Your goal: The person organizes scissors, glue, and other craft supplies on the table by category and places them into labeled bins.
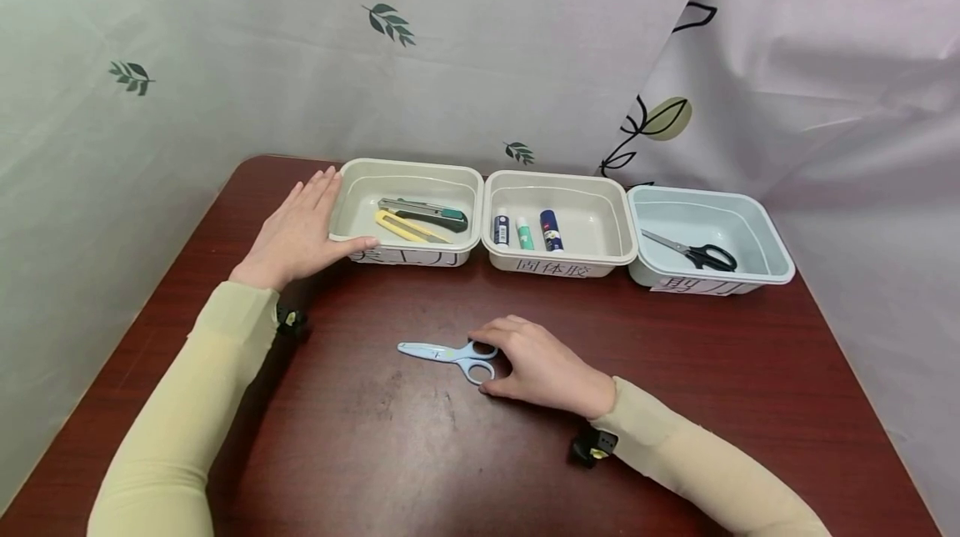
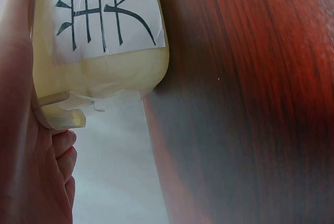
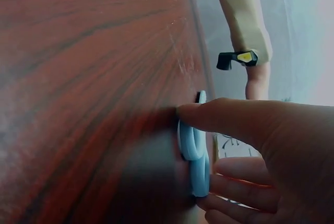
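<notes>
On the table lies a pair of light blue scissors (image 1: 431, 351), blades toward the left. My right hand (image 1: 543, 366) spans its handles, the thumb at the near loop and bent fingers at the far one. From the right wrist, the blue handle loops (image 3: 193, 143) show between thumb and fingers. My left hand (image 1: 300, 224) rests against the left end of a cream box (image 1: 408, 166), its fingers straight along the side and the thumb over the front rim. That box contains a yellow utility knife (image 1: 405, 228) and dark green and black ones (image 1: 431, 212).
A second cream box (image 1: 558, 180) in the middle holds several glue sticks (image 1: 551, 230). To its right, a pale blue box (image 1: 712, 202) has black-handled scissors (image 1: 701, 255) inside. Written labels are on the box fronts. A patterned curtain (image 1: 300, 45) hangs behind the dark red table (image 1: 360, 454).
</notes>
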A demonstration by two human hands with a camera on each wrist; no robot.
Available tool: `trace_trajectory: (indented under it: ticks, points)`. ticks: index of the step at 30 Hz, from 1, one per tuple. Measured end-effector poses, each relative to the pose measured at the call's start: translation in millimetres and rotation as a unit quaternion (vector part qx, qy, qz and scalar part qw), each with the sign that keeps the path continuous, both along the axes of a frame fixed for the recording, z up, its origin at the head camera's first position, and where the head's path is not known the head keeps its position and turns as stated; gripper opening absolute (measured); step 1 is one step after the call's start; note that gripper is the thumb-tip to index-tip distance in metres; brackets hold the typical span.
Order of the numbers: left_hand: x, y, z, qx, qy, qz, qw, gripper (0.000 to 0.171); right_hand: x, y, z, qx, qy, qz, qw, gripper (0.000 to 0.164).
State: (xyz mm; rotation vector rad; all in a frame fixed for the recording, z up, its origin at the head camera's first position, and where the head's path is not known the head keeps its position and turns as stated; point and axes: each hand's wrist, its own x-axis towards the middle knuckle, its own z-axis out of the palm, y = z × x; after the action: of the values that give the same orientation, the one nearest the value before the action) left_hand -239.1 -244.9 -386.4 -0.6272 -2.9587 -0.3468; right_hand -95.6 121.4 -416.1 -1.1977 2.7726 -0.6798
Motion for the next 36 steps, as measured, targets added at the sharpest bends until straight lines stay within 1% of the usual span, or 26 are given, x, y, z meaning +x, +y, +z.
trace_trajectory:
  ticks: [2,9,12,17,22,27,31,36]
  points:
    - [0.0,0,0.3,0.000,0.000,0.000,1.0000,0.116,-0.6,0,1.3,0.006,0.005,0.003,1.000,0.055]
    - [0.9,1,1.0,-0.001,-0.004,0.002,1.0000,0.116,-2.2,3,7.4,0.035,0.022,0.015,0.999,0.059]
    - [1.2,0,1.2,-0.002,-0.003,0.002,1.0000,0.116,-4.4,6,10.1,0.048,0.025,0.025,0.998,0.055]
    - [1.7,0,0.8,0.001,-0.005,0.004,1.0000,0.116,-8.2,11,13.6,0.060,0.032,0.047,0.997,0.043]
    - [1.9,0,0.8,0.004,-0.004,0.005,1.0000,0.117,-11.3,17,14.1,0.061,0.038,0.060,0.996,0.043]
    - [2.0,0,1.0,0.005,-0.003,0.005,1.0000,0.117,-14.8,25,15.2,0.047,0.023,0.053,0.997,0.045]
    - [1.6,0,0.9,0.006,-0.003,0.005,1.0000,0.117,-18.4,34,19.1,0.032,0.005,0.037,0.999,0.049]
    - [1.4,0,0.5,0.004,0.000,0.006,1.0000,0.117,-22.5,47,27.2,0.013,-0.002,0.008,1.000,0.051]
